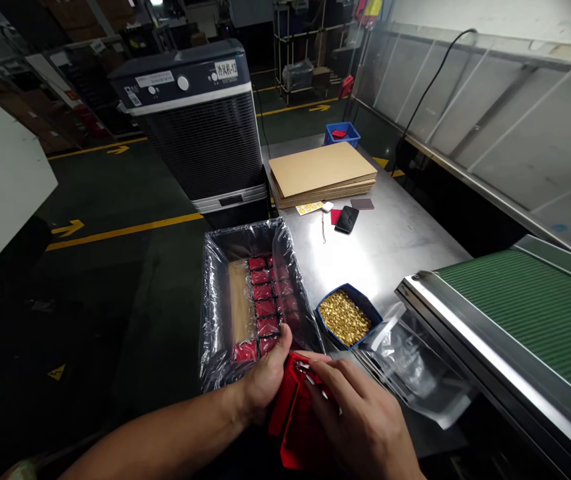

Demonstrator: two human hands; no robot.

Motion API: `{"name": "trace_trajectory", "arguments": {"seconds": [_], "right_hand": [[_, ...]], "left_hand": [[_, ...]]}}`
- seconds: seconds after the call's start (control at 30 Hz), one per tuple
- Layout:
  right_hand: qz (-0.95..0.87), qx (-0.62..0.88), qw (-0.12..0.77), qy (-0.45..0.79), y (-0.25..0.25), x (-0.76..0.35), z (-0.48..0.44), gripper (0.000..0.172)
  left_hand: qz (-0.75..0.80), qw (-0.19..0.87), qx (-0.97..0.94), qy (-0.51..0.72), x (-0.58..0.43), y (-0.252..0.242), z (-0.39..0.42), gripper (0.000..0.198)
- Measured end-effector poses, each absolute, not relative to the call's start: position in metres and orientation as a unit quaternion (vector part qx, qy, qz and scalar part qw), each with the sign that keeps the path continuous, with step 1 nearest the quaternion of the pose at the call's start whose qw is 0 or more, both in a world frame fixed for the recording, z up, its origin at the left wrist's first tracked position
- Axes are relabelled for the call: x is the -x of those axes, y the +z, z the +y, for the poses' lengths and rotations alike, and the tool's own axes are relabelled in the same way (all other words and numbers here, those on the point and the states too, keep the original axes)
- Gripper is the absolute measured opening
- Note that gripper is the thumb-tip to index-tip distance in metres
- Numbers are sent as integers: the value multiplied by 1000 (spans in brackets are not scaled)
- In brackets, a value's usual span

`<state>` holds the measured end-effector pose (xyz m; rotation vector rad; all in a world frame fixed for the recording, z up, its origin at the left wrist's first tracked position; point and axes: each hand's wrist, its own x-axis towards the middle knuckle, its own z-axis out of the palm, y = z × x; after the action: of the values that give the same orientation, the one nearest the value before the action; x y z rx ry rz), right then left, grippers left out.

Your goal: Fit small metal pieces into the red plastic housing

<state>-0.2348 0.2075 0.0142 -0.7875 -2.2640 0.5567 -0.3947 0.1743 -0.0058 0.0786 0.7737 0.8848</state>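
Two hands work at the bottom centre of the frame, the left hand (265, 380) and right hand (360, 420) both closed on a red pouch (292, 407), while the lined box (215, 300) above on the desk (390, 240) already holds two partly filled rows of red pouches.

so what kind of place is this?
Likely a factory packing station: steel worktable, green conveyor, yellow floor lines, and a plastic-lined box of red packets beside both hands.
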Motion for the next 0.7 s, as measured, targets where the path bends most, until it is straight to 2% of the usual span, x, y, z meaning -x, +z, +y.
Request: {"name": "trace_trajectory", "arguments": {"seconds": [0.23, 0.37, 0.5, 0.7], "right_hand": [[-889, 286, 301, 192, 7, 228, 212, 30], [-881, 290, 327, 183, 4, 218, 212, 28], [-839, 332, 387, 191, -1, 211, 206, 23], [-761, 403, 432, 268, -1, 223, 212, 44]], "left_hand": [[313, 847, -51, 427, 390, -7, 176, 93], [306, 852, -29, 423, 392, -9, 175, 95], [376, 824, 43, 423, 394, -9, 174, 94], [324, 815, 165, 451, 375, -4, 175, 89]]}}
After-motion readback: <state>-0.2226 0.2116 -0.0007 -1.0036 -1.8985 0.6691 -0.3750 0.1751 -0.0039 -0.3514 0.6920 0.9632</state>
